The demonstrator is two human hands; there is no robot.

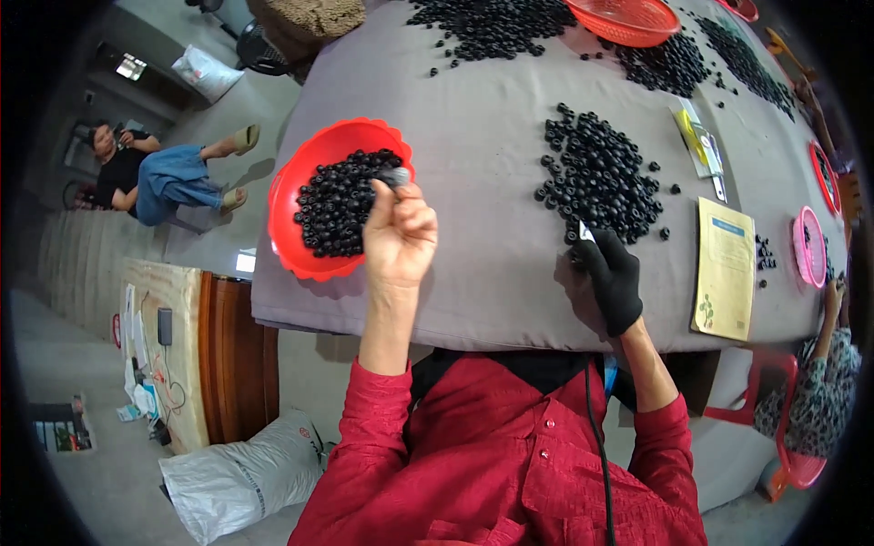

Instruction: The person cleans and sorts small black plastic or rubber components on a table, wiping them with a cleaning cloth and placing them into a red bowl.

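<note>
At the left of the grey-covered table, my bare left hand (403, 227) is above a red scalloped bowl (284, 196) holding many small black ring-like pieces (335, 202). Its thumb and fingers pinch a small, blurred greyish thing (395, 176) whose kind I cannot tell. My right hand (612, 278), in a black glove, is closed at the near edge of a loose pile of the same black pieces (603, 177). A small white-tipped tool (585, 233) juts from its fingers; the rest of it is hidden in the glove.
A yellow packet (725, 268) and a yellow-and-white blister pack (699, 146) lie right of the pile. A red-orange basket (624, 20) and more black piles (492, 27) are farther back. A pink basket (808, 246) stands near another person's arm (827, 318). Another person (155, 177) sits at left.
</note>
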